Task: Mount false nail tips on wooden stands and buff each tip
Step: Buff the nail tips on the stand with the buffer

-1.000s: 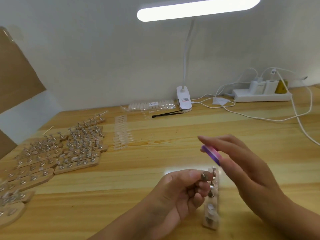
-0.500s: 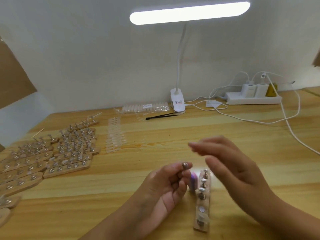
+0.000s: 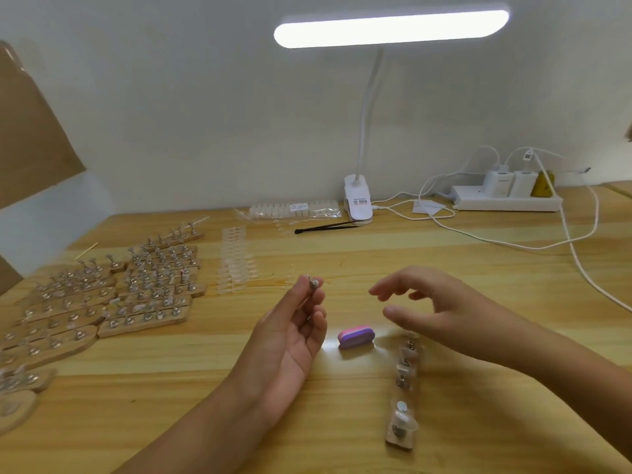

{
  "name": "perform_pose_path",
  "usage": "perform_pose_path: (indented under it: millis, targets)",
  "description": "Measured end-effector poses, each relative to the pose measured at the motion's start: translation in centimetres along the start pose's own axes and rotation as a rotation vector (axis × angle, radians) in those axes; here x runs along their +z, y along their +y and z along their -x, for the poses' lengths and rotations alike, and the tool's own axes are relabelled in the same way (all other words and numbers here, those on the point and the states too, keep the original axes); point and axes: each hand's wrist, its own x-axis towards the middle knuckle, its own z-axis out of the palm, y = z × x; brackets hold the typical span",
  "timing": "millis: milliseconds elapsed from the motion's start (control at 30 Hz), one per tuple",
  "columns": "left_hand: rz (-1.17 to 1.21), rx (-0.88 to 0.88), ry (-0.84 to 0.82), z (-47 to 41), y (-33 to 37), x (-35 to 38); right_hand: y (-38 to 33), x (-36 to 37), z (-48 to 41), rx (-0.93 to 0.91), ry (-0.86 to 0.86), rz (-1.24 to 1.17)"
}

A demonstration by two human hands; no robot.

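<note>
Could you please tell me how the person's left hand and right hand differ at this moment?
The left hand pinches a small metal-topped peg at its fingertips; the right hand holds nothing. The left hand is curled with its palm showing; the right hand is loosely spread, palm down. Both are above the wooden table, flanking the buffer block lying on it.

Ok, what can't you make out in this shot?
Head view only:
- Metal peg in the left hand: too small to show any tip on it.
- Wooden stand near the right hand: blurred.
- Stands at the left edge: cut off by the frame.
- Packet label: too small to read.
</note>
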Motion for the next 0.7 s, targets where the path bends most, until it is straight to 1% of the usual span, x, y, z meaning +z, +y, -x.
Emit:
perform_pose_path:
  millis: [67, 133, 167, 233, 267, 333, 400, 467, 500, 600, 667, 700]
  targets:
    - [0.018, 0.022, 0.034, -0.1, 0.4, -0.1, -1.2, -0.1, -1.3, -0.014, -0.159, 0.173]
    - [0.033, 0.035, 0.055, -0.1, 0.7, 0.0, -2.2, 0.2, -2.6, -0.064, -0.264, 0.344]
    - [0.037, 0.039, 0.059, 0.0, 0.8, 0.0, -2.6, 0.4, -3.2, -0.082, -0.300, 0.389]
    - [0.030, 0.048, 0.067, 0.1, 0.9, 0.0, -2.8, 0.7, -4.0, -0.072, -0.337, 0.347]
    - [0.020, 0.052, 0.076, 0.1, 0.9, 0.0, -2.8, 0.7, -4.2, -0.042, -0.328, 0.279]
    - [-0.002, 0.060, 0.106, 0.0, 0.7, -0.2, -2.3, 0.4, -4.4, 0.043, -0.248, 0.076]
    - [-0.021, 0.045, 0.108, 0.0, 0.5, -0.4, -1.9, 0.0, -4.0, 0.140, -0.162, -0.296]
    - [-0.048, -0.016, 0.044, 0.3, 0.2, -0.3, -1.5, -0.4, -3.1, 0.205, -0.133, -0.676]
    - [-0.055, -0.064, 0.000, 0.4, 0.1, -0.1, -1.4, -0.5, -2.4, 0.207, -0.131, -0.786]
    - [-0.063, -0.201, -0.119, 1.0, -0.5, 0.4, -1.5, -0.6, -0.7, 0.127, -0.104, -0.933]
    - [-0.074, -0.255, -0.189, 1.1, -0.8, 0.7, -1.7, -0.6, 0.3, 0.061, -0.026, -1.001]
    - [-0.080, -0.273, -0.219, 1.2, -1.0, 0.8, -1.7, -0.5, 0.7, 0.013, 0.025, -0.997]
